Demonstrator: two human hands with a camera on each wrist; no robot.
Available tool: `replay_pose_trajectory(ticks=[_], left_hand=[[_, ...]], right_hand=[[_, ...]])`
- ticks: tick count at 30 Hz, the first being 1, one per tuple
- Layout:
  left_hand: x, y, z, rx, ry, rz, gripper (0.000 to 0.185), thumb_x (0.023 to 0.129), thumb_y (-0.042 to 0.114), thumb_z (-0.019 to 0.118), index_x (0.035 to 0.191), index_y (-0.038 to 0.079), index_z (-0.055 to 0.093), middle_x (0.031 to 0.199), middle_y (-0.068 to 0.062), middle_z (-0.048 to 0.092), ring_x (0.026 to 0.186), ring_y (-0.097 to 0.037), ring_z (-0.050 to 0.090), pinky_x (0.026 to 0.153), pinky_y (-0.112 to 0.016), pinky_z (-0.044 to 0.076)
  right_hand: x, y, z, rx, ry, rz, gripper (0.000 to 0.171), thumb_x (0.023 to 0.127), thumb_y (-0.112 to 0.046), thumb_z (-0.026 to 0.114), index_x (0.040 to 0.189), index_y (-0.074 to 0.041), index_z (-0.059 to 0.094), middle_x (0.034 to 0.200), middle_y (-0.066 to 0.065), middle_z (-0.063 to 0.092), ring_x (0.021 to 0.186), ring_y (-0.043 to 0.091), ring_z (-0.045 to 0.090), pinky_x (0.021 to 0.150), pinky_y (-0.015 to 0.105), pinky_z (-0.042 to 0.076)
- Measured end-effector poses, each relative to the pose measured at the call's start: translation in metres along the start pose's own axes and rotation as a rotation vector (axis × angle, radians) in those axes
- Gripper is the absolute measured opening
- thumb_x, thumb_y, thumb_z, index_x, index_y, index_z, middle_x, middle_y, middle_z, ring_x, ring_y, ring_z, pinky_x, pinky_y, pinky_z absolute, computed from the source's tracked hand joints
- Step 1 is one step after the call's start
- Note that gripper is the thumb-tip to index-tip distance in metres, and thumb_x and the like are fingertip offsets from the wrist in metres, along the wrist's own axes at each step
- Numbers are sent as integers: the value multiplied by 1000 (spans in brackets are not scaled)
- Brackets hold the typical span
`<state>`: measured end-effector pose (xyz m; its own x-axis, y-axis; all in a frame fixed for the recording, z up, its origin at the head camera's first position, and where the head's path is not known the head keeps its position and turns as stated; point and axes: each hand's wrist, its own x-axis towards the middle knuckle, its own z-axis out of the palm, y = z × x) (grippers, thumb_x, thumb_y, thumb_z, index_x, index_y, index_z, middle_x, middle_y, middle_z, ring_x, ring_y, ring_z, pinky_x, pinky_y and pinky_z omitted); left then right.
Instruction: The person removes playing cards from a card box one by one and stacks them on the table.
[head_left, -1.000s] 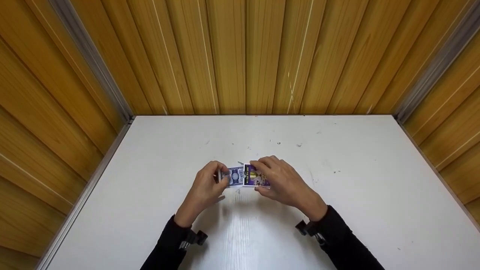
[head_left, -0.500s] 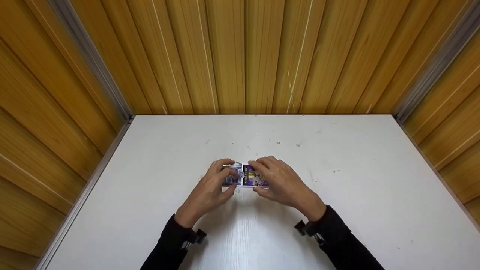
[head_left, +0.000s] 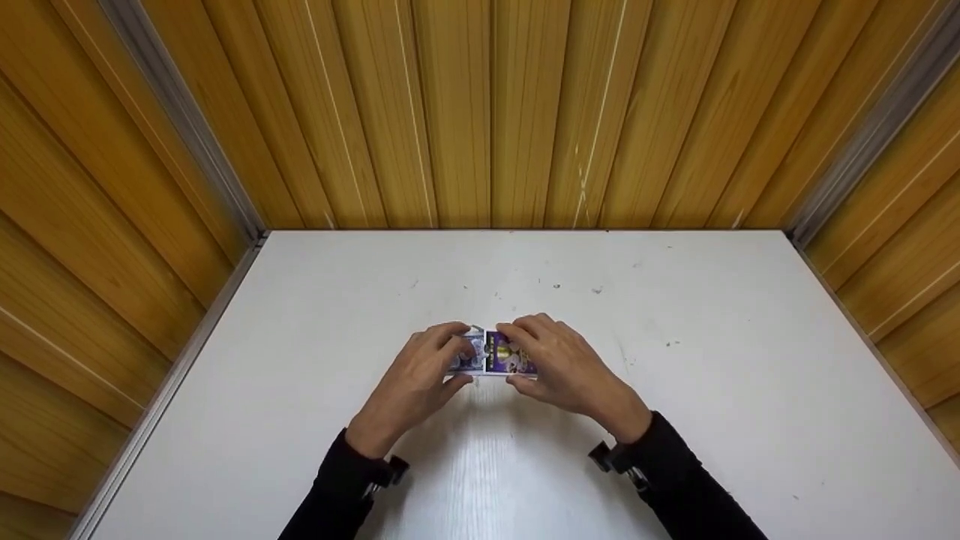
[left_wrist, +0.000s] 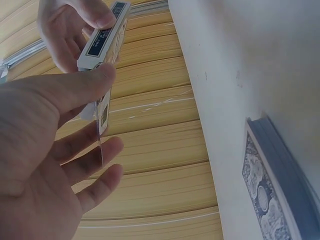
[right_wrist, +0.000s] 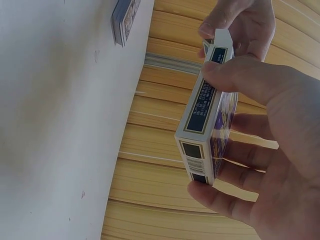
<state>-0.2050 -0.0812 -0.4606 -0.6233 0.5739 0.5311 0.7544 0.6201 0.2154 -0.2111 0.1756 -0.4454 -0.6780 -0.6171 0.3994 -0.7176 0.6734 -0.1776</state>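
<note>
My right hand [head_left: 574, 371] grips a purple and white playing card box [head_left: 504, 360] by its edges, above the table. In the right wrist view the box [right_wrist: 201, 112] shows a dark printed side and a barcode end, with a white flap [right_wrist: 222, 38] at its far end. At that end my left hand [head_left: 411, 382] pinches a blue-patterned playing card [head_left: 478, 351], which meets the box's opening. Seen from the left wrist, the card [left_wrist: 103, 114] looks thin, though I cannot tell whether it is single. My left fingers cover part of it.
On the white table [head_left: 300, 315] lies a deck of cards [left_wrist: 267, 192] with a blue patterned back, below my left hand and hidden by it in the head view. Wood-patterned panels [head_left: 457, 112] enclose the back and both sides. Small marks dot the tabletop.
My left hand has shifted right towards the box, and its fingers now cover more of the blue-patterned card. My right hand and the box stay almost still.
</note>
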Motion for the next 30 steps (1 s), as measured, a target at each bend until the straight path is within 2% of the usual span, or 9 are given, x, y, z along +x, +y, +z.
replay_pose_trajectory(ticks=[5, 9, 17, 23, 30], left_hand=[[0, -2, -10, 10, -6, -1, 44, 80, 11, 91, 113, 9, 61, 135, -12, 60, 116, -25, 62, 98, -37, 52], [-1, -4, -19, 8, -31, -47, 44, 81, 12, 90, 115, 10, 61, 137, -11, 59, 114, -25, 63, 96, -36, 53], [-3, -14, -38, -6, -16, -125, 42, 82, 12, 89, 114, 9, 62, 134, -14, 61, 113, -27, 64, 93, -38, 55], [-6, -18, -43, -8, -60, -244, 43, 84, 12, 88, 114, 6, 58, 128, -14, 61, 105, -25, 64, 85, -38, 57], [-13, -21, -38, -56, -181, -406, 38, 86, 12, 85, 109, 5, 56, 108, -7, 57, 91, -17, 57, 75, -35, 55]], right_hand=[[0, 2, -1, 0, 3, 5, 67, 85, -31, 86, 141, -6, 58, 126, 10, 62, 110, 23, 59, 88, 40, 53], [0, 5, -5, 4, 1, 31, 68, 85, -32, 86, 142, -7, 57, 126, 10, 62, 109, 23, 59, 86, 39, 53], [0, 9, -10, 14, -4, 80, 70, 85, -31, 86, 144, -7, 56, 127, 11, 62, 111, 26, 60, 86, 40, 54], [0, 9, -10, 12, -7, 88, 69, 85, -31, 86, 143, -6, 56, 127, 11, 62, 112, 26, 60, 86, 41, 54], [0, 9, -10, 10, 8, 78, 69, 85, -31, 86, 143, -7, 57, 127, 11, 62, 112, 26, 60, 84, 40, 54]])
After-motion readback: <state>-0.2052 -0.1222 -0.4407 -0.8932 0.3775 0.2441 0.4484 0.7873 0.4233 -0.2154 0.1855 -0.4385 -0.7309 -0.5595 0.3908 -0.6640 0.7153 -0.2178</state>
